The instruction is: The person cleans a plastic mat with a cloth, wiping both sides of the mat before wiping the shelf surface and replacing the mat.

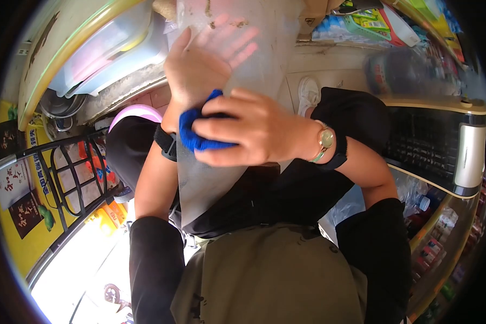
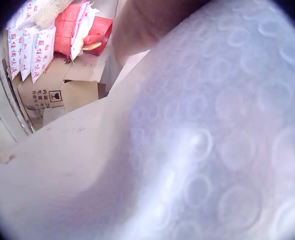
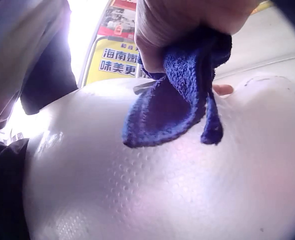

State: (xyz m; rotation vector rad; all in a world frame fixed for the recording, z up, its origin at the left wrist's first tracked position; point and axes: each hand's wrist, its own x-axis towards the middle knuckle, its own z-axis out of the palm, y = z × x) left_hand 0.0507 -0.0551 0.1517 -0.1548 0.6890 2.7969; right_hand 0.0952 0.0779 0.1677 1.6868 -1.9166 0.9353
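A crumpled blue cloth [image 1: 190, 128] is gripped in my right hand [image 1: 248, 129], which crosses over my left wrist in the head view. In the right wrist view the terry cloth [image 3: 162, 112] hangs in a loop from the curled fingers, close over a translucent, dimpled plastic sheet [image 3: 87, 150]. My left hand [image 1: 197, 75] is spread palm up beneath the sheet [image 1: 205, 191], its straight fingers showing pink through the plastic. Brown stains [image 1: 238, 24] mark the sheet's far end. Raised round dimples on the sheet fill much of the left wrist view.
A cardboard box [image 2: 62, 95] with white packets [image 2: 40, 52] and a red basket [image 2: 67, 30] stands beyond the sheet. Clear plastic tubs [image 1: 113, 48] are at left, beside a black wire rack [image 1: 70, 173]. Shelves of goods [image 1: 437, 248] line the right side.
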